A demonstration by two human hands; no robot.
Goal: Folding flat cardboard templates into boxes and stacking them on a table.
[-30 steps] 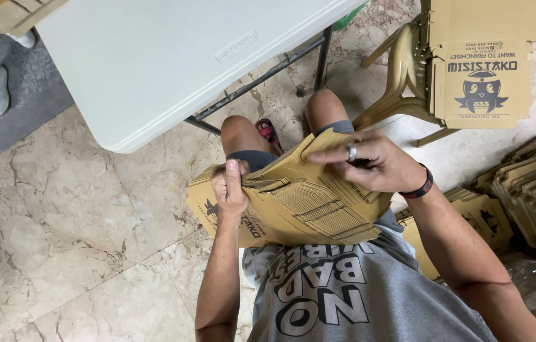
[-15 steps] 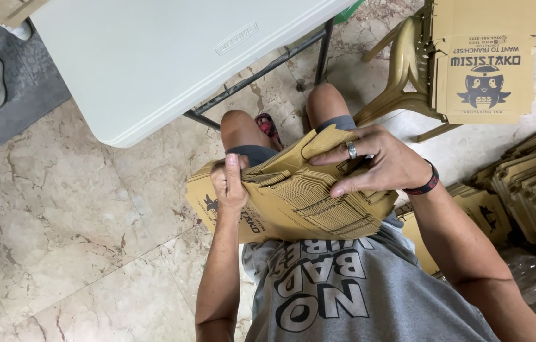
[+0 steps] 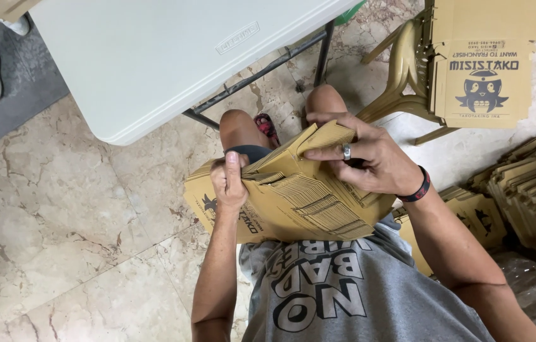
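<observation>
Resting on the lap at 6 o'clock from the tabletop (image 3: 154, 57), the cardboard stack (image 3: 293, 196) is clamped by the left hand (image 3: 230, 183), while the right hand (image 3: 369, 158) fingers, apparently closed, pinch its top flap for control.

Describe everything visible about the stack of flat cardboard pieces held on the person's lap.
The cardboard stack is a thick bundle of unfolded brown corrugated box blanks, die-cut with slots and flaps and printed with dark graphics. It lies tilted across the seated person's lap, below the edge of the white folding table. The left hand grips its left edge, thumb on top. The right hand, wearing a ring, pinches the top blank's flap, lifted and bent up from the pile. The blanks' edges show as fine layered lines.
</observation>
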